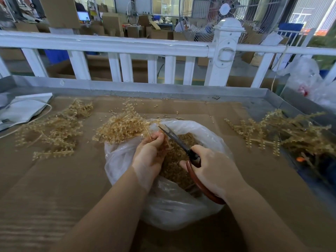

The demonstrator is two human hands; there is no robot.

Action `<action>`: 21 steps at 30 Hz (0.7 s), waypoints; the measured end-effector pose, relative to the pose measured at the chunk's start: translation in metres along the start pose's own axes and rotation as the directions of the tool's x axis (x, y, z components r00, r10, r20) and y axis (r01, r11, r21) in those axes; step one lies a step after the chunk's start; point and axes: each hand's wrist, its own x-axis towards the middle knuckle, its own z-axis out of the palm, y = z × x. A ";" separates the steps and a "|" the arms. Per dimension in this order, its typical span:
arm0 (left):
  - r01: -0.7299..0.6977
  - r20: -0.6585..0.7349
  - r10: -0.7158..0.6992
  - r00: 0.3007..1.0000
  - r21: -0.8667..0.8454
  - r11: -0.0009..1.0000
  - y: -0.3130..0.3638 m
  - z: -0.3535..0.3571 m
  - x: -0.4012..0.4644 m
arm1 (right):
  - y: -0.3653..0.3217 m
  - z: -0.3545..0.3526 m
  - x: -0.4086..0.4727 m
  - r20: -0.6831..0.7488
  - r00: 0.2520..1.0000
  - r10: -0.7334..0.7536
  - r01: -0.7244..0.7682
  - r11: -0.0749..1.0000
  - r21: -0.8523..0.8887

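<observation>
Left hand clenched round a sprig bunch of amber plastic, held at the far-left rim of the clear plastic bag. Right hand grasped the red-handled scissors, blades parted over the bag, tips just beside the left fingers. Cut amber bits filled the bag. The left pile and right pile of sprigs lay well apart from the bag, not in the way. Monitor far back, its text too blurred to read. Raised metal rim bounded the table at the far and right sides, with a white fence behind. Bare cardboard liner lay left of the bag.
</observation>
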 end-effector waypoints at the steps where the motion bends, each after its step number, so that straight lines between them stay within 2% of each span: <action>1: -0.004 0.003 0.003 1.000 0.007 1.000 0.000 0.000 0.000 | 0.000 0.001 -0.001 -0.022 1.000 -0.013 0.013 0.999 -0.037; 7: -0.037 0.025 0.036 0.999 0.009 0.999 -0.003 -0.001 0.001 | 0.004 0.005 -0.004 -0.093 0.992 -0.082 0.059 0.972 -0.227; 21: -0.064 0.078 0.059 0.995 0.062 0.996 -0.005 -0.003 0.004 | -0.003 0.000 0.000 -0.089 0.986 -0.144 0.110 0.944 -0.311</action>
